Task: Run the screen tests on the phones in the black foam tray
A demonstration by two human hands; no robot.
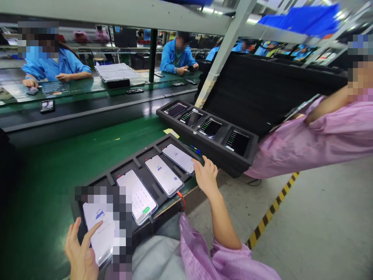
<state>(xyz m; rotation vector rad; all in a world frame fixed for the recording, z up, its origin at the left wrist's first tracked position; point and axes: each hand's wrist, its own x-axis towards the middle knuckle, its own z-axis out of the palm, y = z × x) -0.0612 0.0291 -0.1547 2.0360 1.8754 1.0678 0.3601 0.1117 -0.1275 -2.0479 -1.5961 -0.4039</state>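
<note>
Several smartphones with lit white screens lie face up in a black foam tray in front of me. My left hand [81, 249] is open, its fingers apart, with the index finger over the screen of the leftmost phone [100, 229]. My right hand [206, 175] is open too; a fingertip is at the lower end of the rightmost phone [177, 157]. Between them lie a phone showing a keypad and green button [136, 196] and another phone [163, 175] with a red cable [181, 196] by its lower edge. The foam tray [110, 179] has raised dividers.
A second black tray [192, 128] holds dark-screened phones to the right, near a person in a pink sleeve [320, 132]. A slanted post [224, 46] rises behind it. Across the conveyor [101, 111], people in blue work. Yellow paper [171, 133] lies on the green bench [58, 155].
</note>
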